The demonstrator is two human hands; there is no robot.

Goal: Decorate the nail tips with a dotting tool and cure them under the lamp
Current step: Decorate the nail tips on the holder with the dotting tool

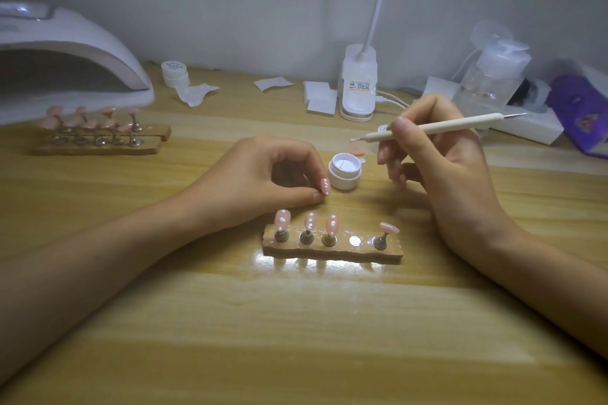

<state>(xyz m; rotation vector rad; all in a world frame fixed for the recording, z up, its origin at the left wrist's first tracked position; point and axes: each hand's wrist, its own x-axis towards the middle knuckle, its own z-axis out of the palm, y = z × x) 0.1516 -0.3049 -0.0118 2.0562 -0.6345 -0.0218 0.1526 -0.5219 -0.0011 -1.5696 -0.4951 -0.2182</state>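
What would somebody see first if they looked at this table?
Probably the two hands in the middle: the right hand holds a dotting tool near a small open white jar, and the left hand pinches a pink nail tip beside it. Just in front sits a wooden stand with four more pink nail tips, three of them dotted white.

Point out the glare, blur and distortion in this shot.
Head view: a bright glare patch sits on the table just in front of the near wooden holder. Head view: the centre is fairly sharp, including the dotting tool. Head view: the curing lamp and pump bottle at the edges look soft and smeared. Head view: wide-angle bending bows the table's grain lines.
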